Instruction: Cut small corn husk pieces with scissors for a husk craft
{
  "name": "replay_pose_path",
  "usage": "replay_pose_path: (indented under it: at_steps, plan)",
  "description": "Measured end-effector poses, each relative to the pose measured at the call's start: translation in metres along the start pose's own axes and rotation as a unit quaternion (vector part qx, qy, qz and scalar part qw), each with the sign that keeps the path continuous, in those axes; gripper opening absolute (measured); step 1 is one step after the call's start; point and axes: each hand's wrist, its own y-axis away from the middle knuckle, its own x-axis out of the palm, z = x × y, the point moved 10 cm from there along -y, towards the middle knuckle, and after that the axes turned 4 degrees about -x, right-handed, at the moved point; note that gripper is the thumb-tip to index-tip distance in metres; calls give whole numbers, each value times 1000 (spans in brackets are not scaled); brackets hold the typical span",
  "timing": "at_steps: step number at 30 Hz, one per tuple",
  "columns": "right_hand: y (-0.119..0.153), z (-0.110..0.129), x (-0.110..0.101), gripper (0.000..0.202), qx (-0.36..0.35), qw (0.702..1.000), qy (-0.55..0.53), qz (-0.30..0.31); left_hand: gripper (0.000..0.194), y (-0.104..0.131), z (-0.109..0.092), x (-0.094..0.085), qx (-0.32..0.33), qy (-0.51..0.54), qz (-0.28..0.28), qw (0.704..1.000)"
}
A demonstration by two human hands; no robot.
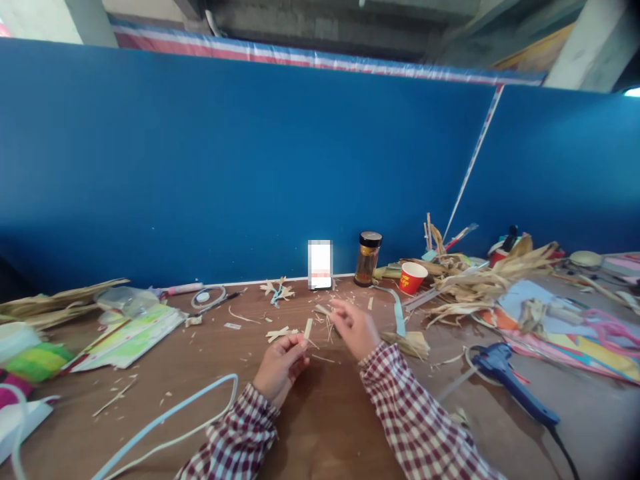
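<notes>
My left hand (281, 368) is closed, pinching a short pale strip of dried corn husk (309, 327) that stands up from its fingertips. Ahead and to the right, my right hand (356, 328) reaches over the scraps with its fingers drawn together. Another pale husk strip (323, 310) lies at those fingertips; whether they grip it is unclear. Beyond my left fingertips, several cut husk pieces (281, 333) rest on the brown table (320, 413). A small husk piece bound with blue-green material (277, 293) sits farther back.
A phone (321, 265) and a lidded jar (368, 260) stand near the blue partition (250, 160). To their right are a red paper cup (413, 278) and heaped dried husks (480, 283). A blue glue gun (517, 387) lies right; a pale cable (175, 410) crosses the left front.
</notes>
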Motion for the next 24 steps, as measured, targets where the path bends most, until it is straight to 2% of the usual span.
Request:
replay_pose_path:
  at_steps: [3,6,9,13,16,21,24]
  plan:
    - [10,24,34,33,-34,994,-63,81,25,-1,-2,1,17,-5,13,1000]
    - [17,37,50,20,-57,988,-71,124,24,-1,1,4,22,-32,29,999]
    - [19,41,51,21,-82,987,-49,129,23,-3,8,4,3,-31,36,999]
    - [19,46,49,21,-123,985,-26,119,22,-5,15,8,-40,-15,75,996]
    - [20,48,49,20,-146,983,-22,110,24,-5,17,8,-49,-29,77,995]
    - [22,43,58,21,-140,981,22,134,31,-9,11,-3,12,-122,18,992]
    - [22,38,57,22,-126,982,65,127,31,-9,11,-3,16,-163,18,986]
